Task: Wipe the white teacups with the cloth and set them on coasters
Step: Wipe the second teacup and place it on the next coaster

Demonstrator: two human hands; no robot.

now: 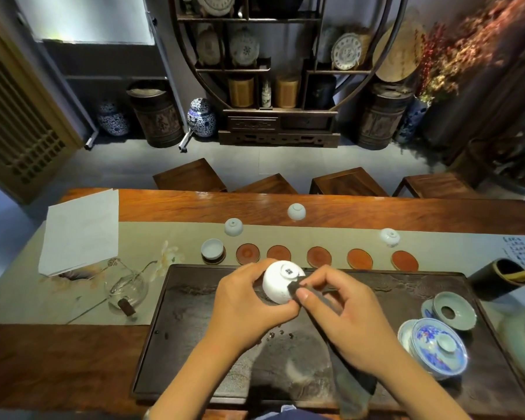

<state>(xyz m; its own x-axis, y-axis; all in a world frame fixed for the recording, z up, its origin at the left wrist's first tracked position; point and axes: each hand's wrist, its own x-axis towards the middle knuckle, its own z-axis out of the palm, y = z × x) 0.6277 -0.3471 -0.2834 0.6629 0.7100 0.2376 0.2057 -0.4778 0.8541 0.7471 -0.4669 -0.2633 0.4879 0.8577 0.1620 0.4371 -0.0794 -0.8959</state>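
Note:
My left hand (249,301) holds a white teacup (278,281) tipped over, its marked base facing up, above the dark tea tray (194,344). My right hand (343,310) presses a dark grey cloth (349,386) against the cup's side; the cloth hangs down to the tray's near edge. One white teacup (212,248) stands upright on the leftmost coaster. Several round red-brown coasters (319,256) lie bare in a row beyond the tray. Three more white teacups sit upside down farther back: teacup (233,227), teacup (296,211), teacup (390,237).
A blue-and-white lidded gaiwan (437,347) and a celadon strainer dish (453,310) stand on the tray's right side. A glass pitcher (126,291) and white paper sheets (81,230) lie to the left. A dark holder (494,278) sits at right. Wooden stools line the table's far side.

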